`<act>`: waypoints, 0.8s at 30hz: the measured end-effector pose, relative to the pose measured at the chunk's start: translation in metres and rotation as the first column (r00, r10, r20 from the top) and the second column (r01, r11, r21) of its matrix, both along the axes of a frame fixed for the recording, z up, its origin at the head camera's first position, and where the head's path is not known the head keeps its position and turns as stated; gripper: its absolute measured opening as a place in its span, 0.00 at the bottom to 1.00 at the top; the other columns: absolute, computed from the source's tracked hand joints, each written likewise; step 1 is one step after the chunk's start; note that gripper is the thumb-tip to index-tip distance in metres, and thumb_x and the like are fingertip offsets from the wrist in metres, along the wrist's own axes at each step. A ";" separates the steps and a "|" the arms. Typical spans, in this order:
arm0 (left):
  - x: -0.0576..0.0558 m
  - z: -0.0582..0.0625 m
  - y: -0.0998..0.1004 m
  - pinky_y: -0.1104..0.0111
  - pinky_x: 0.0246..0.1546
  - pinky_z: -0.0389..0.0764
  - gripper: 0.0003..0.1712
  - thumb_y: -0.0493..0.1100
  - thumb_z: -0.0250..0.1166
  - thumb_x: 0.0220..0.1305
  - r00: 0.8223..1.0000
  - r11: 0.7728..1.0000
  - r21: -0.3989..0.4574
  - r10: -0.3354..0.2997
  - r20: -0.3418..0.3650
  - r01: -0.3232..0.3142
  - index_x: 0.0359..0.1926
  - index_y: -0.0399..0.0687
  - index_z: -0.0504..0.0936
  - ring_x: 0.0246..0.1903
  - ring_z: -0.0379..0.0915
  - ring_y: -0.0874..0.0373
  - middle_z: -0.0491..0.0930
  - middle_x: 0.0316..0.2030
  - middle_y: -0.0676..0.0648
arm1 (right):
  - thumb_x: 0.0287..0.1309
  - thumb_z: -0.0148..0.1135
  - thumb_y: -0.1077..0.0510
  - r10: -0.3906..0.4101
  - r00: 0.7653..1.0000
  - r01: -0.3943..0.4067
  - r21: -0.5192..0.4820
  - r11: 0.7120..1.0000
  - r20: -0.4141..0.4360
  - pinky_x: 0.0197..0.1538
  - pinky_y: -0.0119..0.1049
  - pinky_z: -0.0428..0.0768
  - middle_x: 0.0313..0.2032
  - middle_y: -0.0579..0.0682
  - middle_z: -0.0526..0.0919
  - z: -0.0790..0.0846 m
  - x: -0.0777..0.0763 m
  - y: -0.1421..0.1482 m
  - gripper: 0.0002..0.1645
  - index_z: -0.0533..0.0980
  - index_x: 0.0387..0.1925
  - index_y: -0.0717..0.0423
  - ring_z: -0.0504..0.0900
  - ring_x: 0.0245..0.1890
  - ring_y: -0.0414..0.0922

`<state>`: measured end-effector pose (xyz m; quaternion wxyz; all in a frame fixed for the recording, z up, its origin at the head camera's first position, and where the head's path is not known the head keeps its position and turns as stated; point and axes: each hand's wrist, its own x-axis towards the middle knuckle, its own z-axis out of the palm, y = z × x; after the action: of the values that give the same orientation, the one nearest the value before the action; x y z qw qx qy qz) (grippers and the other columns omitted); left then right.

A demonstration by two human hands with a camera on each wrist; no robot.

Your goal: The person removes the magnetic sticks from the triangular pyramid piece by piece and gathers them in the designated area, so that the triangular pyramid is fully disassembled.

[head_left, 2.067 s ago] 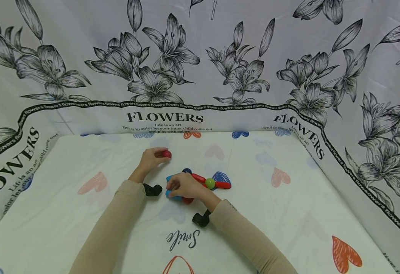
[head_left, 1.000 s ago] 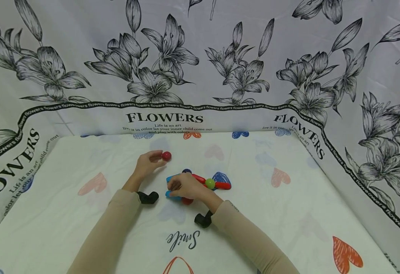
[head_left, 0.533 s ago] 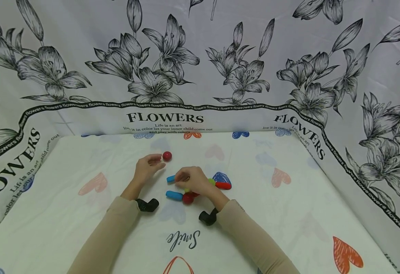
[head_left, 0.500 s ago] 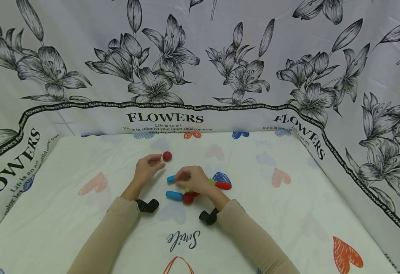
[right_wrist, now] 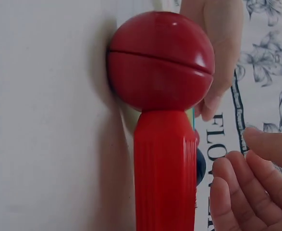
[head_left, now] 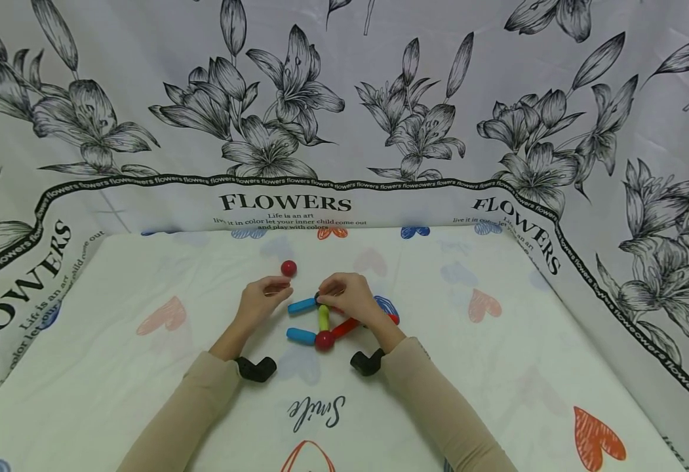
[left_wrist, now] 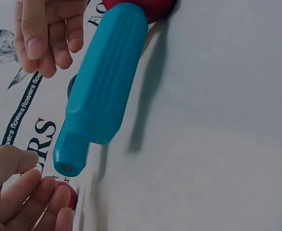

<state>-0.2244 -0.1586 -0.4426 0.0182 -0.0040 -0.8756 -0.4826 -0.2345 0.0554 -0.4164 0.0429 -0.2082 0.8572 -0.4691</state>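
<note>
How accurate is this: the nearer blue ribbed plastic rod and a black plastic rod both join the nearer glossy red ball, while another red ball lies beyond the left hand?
One colour is wrong: it's a red ribbed plastic rod, not a black one, that joins the nearer glossy red ball, as the right wrist view shows. The rest stands.

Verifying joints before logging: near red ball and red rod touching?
Touching: in the right wrist view, the red rod meets the near red ball with no gap.
</note>
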 end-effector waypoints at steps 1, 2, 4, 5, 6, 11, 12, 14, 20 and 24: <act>0.002 0.000 0.001 0.56 0.58 0.80 0.19 0.42 0.62 0.65 1.000 1.000 -0.001 -0.008 0.010 0.008 0.55 0.39 0.79 0.52 0.80 0.44 0.83 0.51 0.37 | 0.54 0.69 0.60 -0.011 1.000 0.011 -0.001 1.000 0.006 0.41 0.25 0.82 0.36 0.56 0.88 -0.001 -0.001 0.000 0.08 0.83 0.36 0.59 0.84 0.36 0.45; 0.003 0.000 0.002 0.56 0.58 0.80 0.19 0.42 0.62 0.65 1.000 1.000 -0.003 -0.021 0.016 0.021 0.55 0.39 0.79 0.52 0.80 0.44 0.83 0.51 0.37 | 0.54 0.69 0.60 -0.022 1.000 0.022 -0.002 1.000 0.013 0.41 0.25 0.82 0.36 0.56 0.88 -0.001 -0.002 0.001 0.08 0.83 0.36 0.60 0.83 0.35 0.44; 0.005 0.000 0.003 0.56 0.57 0.81 0.19 0.43 0.62 0.66 0.999 0.999 -0.003 -0.044 0.028 0.044 0.55 0.39 0.79 0.52 0.80 0.44 0.83 0.51 0.37 | 0.54 0.69 0.60 -0.045 0.999 0.045 -0.004 0.999 0.029 0.40 0.24 0.81 0.35 0.57 0.88 -0.003 -0.004 0.001 0.09 0.82 0.37 0.61 0.83 0.35 0.44; 0.006 -0.001 0.004 0.56 0.57 0.81 0.19 0.43 0.62 0.66 0.998 0.998 -0.002 -0.056 0.032 0.056 0.54 0.39 0.79 0.52 0.80 0.44 0.83 0.51 0.38 | 0.53 0.69 0.60 -0.056 0.998 0.056 -0.005 0.998 0.039 0.39 0.24 0.80 0.36 0.57 0.87 -0.004 -0.005 0.002 0.10 0.82 0.38 0.61 0.82 0.35 0.44; 0.007 -0.001 0.005 0.57 0.57 0.81 0.19 0.44 0.62 0.66 0.997 0.998 -0.001 -0.068 0.037 0.068 0.54 0.39 0.80 0.52 0.80 0.44 0.83 0.51 0.38 | 0.53 0.69 0.60 -0.065 0.997 0.065 -0.005 0.998 0.049 0.38 0.23 0.79 0.36 0.57 0.87 -0.004 -0.005 0.002 0.11 0.82 0.38 0.62 0.81 0.35 0.43; 0.010 -0.003 0.009 0.57 0.55 0.82 0.18 0.44 0.63 0.65 0.991 0.991 -0.018 -0.130 0.035 0.131 0.53 0.38 0.80 0.51 0.80 0.44 0.84 0.50 0.38 | 0.53 0.70 0.60 -0.087 0.991 0.086 0.013 0.996 0.104 0.36 0.22 0.76 0.38 0.57 0.85 -0.008 -0.010 0.002 0.14 0.82 0.42 0.61 0.79 0.36 0.43; 0.011 -0.004 0.010 0.56 0.56 0.81 0.18 0.43 0.63 0.65 0.990 0.990 -0.021 -0.139 0.033 0.139 0.53 0.38 0.81 0.52 0.80 0.44 0.84 0.50 0.38 | 0.53 0.70 0.59 -0.082 0.990 0.080 0.026 0.996 0.114 0.36 0.23 0.76 0.38 0.57 0.85 -0.008 -0.011 0.002 0.15 0.81 0.42 0.61 0.78 0.36 0.43; 0.011 -0.004 0.011 0.55 0.57 0.81 0.18 0.42 0.63 0.65 0.987 0.987 -0.026 -0.156 0.028 0.156 0.53 0.38 0.81 0.52 0.80 0.43 0.83 0.51 0.38 | 0.53 0.70 0.58 -0.069 0.988 0.062 0.057 0.996 0.140 0.39 0.25 0.78 0.41 0.57 0.85 -0.009 -0.012 0.002 0.17 0.81 0.44 0.60 0.79 0.38 0.44; 0.013 -0.005 0.014 0.54 0.57 0.80 0.19 0.41 0.65 0.63 0.980 0.979 -0.040 -0.199 0.013 0.200 0.53 0.37 0.81 0.52 0.80 0.43 0.83 0.52 0.37 | 0.54 0.70 0.56 -0.032 0.976 0.004 0.131 0.991 0.215 0.47 0.30 0.81 0.48 0.55 0.85 -0.013 -0.017 0.000 0.20 0.80 0.49 0.57 0.79 0.44 0.46; 0.013 -0.005 0.017 0.54 0.56 0.81 0.19 0.42 0.65 0.63 0.978 0.977 -0.052 -0.206 0.031 0.207 0.53 0.38 0.81 0.50 0.80 0.44 0.82 0.52 0.37 | 0.55 0.69 0.55 -0.037 0.970 -0.001 0.155 0.988 0.240 0.49 0.32 0.81 0.48 0.55 0.84 -0.013 -0.019 -0.001 0.22 0.80 0.51 0.58 0.78 0.44 0.46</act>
<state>-0.2117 -0.1419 -0.4478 -0.0431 -0.0894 -0.8836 -0.4575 -0.2535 0.0549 -0.4292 0.1589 -0.1375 0.8810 -0.4239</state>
